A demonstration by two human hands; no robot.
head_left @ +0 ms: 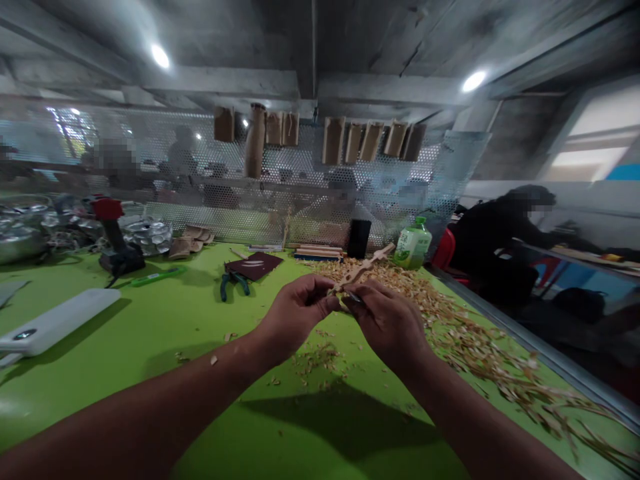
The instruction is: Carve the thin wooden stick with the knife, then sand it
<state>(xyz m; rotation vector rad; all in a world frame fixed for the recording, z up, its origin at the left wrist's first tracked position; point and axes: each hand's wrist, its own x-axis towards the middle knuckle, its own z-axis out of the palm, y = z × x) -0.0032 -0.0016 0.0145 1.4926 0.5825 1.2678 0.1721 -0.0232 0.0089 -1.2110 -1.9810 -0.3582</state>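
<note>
My left hand (297, 310) is closed with thumb and fingers pinching the near end of a slim carved wooden stick (369, 265). The stick is pale, notched along its length, and slants up and away to the right. Close against it, my right hand (390, 320) is closed around a small metal blade (355, 298); its handle is hidden in the fingers. Both hands are held above the green tabletop, nearly touching each other. Small wood chips (320, 360) lie on the table below them, and one chip rests on my left forearm.
Curled wood shavings (465, 333) spread along the right side. Behind are a green bottle (413, 243), a black box (359, 239), pliers (234, 283) and brown sandpaper (255, 265). A cordless drill (116, 237) and a white board (65, 322) are left. A person (500, 233) sits at right.
</note>
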